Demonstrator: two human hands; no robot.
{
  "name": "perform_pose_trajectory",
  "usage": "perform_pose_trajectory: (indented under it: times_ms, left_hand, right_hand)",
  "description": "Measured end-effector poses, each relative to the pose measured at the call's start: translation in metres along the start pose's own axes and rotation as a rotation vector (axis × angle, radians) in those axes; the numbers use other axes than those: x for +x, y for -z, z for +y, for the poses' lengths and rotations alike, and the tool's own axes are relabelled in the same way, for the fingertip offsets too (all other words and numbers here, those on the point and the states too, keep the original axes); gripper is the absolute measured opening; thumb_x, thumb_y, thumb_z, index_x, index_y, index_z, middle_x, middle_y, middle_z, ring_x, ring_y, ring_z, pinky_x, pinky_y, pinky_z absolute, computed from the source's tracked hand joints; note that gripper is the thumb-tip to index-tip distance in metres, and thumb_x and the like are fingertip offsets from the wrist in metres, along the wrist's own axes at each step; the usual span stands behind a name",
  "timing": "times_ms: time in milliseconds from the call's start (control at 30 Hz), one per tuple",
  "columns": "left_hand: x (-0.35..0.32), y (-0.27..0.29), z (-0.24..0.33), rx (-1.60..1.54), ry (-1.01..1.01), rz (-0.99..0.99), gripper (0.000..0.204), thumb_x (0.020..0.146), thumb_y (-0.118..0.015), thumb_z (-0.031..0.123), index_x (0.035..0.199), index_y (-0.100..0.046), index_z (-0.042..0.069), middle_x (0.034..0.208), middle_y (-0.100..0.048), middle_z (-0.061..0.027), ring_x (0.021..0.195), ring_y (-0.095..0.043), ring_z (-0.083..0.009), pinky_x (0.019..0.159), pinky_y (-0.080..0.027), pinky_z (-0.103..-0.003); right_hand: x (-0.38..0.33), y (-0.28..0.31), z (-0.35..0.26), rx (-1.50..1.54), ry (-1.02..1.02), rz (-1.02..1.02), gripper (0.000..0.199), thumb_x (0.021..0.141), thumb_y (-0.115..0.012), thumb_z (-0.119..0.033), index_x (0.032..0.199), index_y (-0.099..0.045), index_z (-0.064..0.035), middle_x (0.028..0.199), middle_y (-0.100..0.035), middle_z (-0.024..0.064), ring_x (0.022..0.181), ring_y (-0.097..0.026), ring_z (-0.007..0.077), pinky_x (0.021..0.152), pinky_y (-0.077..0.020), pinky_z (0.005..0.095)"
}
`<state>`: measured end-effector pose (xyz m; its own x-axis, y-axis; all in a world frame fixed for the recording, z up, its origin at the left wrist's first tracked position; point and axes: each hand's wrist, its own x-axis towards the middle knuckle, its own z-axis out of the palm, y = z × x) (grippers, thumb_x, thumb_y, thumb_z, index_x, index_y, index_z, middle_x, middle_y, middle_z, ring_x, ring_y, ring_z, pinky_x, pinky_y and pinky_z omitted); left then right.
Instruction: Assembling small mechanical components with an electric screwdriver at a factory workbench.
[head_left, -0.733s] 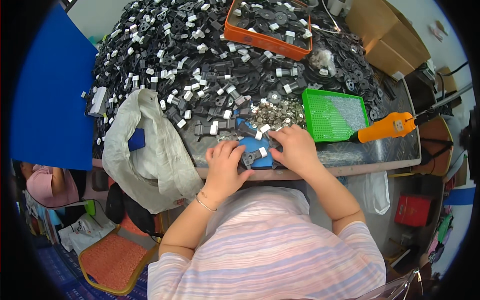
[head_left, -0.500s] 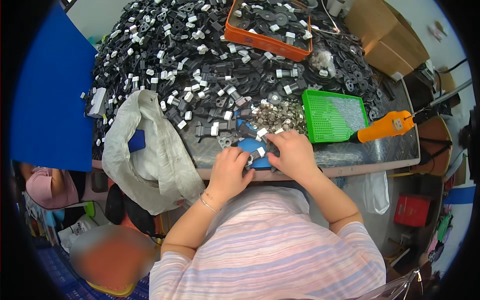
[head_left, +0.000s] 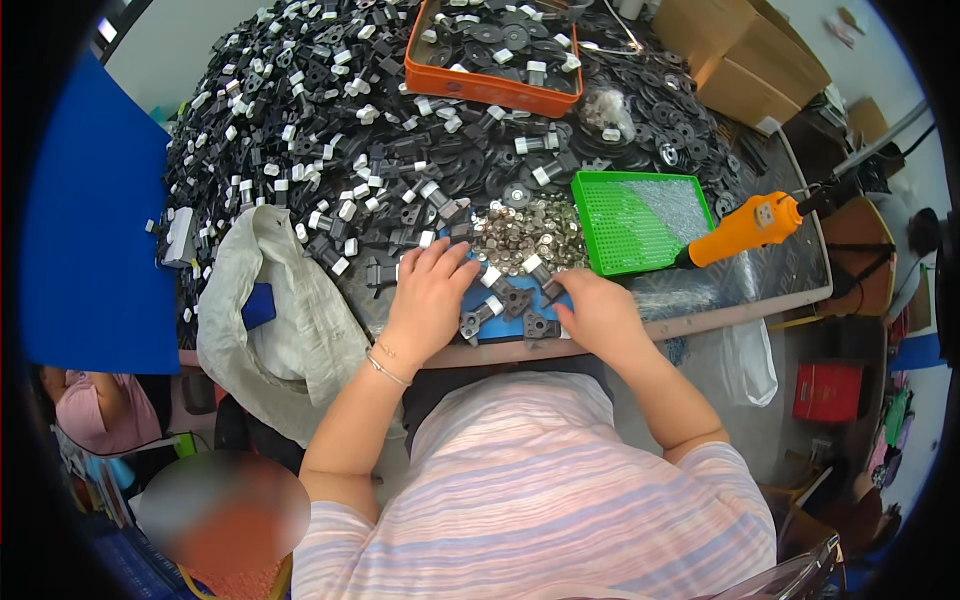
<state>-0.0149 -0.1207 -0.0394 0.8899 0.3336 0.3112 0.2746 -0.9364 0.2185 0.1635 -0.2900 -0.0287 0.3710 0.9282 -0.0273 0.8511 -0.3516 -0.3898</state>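
My left hand [head_left: 432, 300] reaches over the black plastic parts near the table's front, palm down, fingers stretched forward; what lies beneath them is partly hidden. My right hand [head_left: 603, 316] is curled at the near end of a black plastic part with a white cap [head_left: 541, 275], thumb and forefinger against it. Between my hands, on a blue surface [head_left: 505, 325], lie another white-capped part [head_left: 482, 316] and black three-lobed pieces [head_left: 541, 327]. Just beyond is a heap of small shiny metal pieces [head_left: 530, 232].
A green tray [head_left: 592, 245] of small silvery pieces stands right of the metal heap. An orange power screwdriver [head_left: 745, 230] lies beside it. Behind are a large pile of black parts [head_left: 310, 110], an orange bin [head_left: 490, 92] and a cardboard box [head_left: 745, 60]. A whitish sack [head_left: 235, 320] hangs at left.
My left hand has moved forward and left, off the white-capped part, its fingers stretching out. My right hand has drawn slightly right of the loose parts. The view has shifted a little.
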Motion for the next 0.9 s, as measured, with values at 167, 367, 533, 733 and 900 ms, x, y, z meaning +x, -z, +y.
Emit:
perform_pose_trajectory:
  times_ms: [167,367,533,733,900]
  left_hand:
    - [0.012,-0.015,-0.015,0.058,-0.066,-0.089,0.025,0.077,-0.055,0.007,0.101,-0.063,0.007,0.109,-0.059,-0.0084,0.106,-0.053,-0.0265,0.092,-0.040,-0.040]
    - [0.009,0.002,-0.021,-0.083,0.000,0.058,0.023,0.073,-0.058,0.001,0.095,-0.063,0.005,0.099,-0.061,-0.0098,0.095,-0.056,-0.0283,0.084,-0.044,-0.039]
    - [-0.004,0.022,-0.019,-0.261,0.175,0.178,0.026,0.076,-0.061,-0.001,0.102,-0.061,0.001,0.097,-0.061,-0.0129,0.086,-0.060,-0.0297,0.077,-0.050,-0.037]
    - [-0.012,-0.013,-0.006,-0.886,0.523,0.082,0.023,0.085,-0.064,0.008,0.106,-0.060,0.001,0.094,-0.062,-0.0088,0.074,-0.060,-0.0146,0.067,-0.050,-0.027]
    - [-0.006,-0.023,0.000,-0.760,0.553,0.096,0.018,0.085,-0.062,0.010,0.100,-0.060,0.000,0.092,-0.062,-0.0128,0.073,-0.061,-0.0233,0.066,-0.049,-0.033]
  right_hand:
    - [0.000,-0.011,0.005,0.030,0.079,0.134,0.036,0.076,-0.069,-0.018,0.109,-0.059,-0.0085,0.095,-0.062,0.0081,0.083,-0.063,0.0283,0.070,-0.0527,0.0383]
    - [-0.004,-0.027,0.023,0.106,0.092,0.196,0.034,0.076,-0.070,-0.018,0.108,-0.060,-0.0099,0.101,-0.061,0.0067,0.083,-0.063,0.0262,0.068,-0.0530,0.0365]
    - [-0.004,-0.020,0.007,0.094,0.108,0.244,0.034,0.076,-0.070,-0.017,0.108,-0.061,-0.0117,0.106,-0.058,0.0071,0.082,-0.063,0.0259,0.066,-0.0525,0.0371]
    - [0.015,-0.013,-0.004,0.052,0.124,0.086,0.042,0.075,-0.072,-0.020,0.114,-0.060,-0.0151,0.099,-0.058,0.0074,0.089,-0.060,0.0276,0.073,-0.0509,0.0379]
    - [0.014,-0.018,-0.003,-0.032,0.125,0.135,0.035,0.075,-0.071,-0.020,0.106,-0.057,-0.0107,0.092,-0.054,0.0085,0.086,-0.059,0.0273,0.070,-0.0507,0.0386]
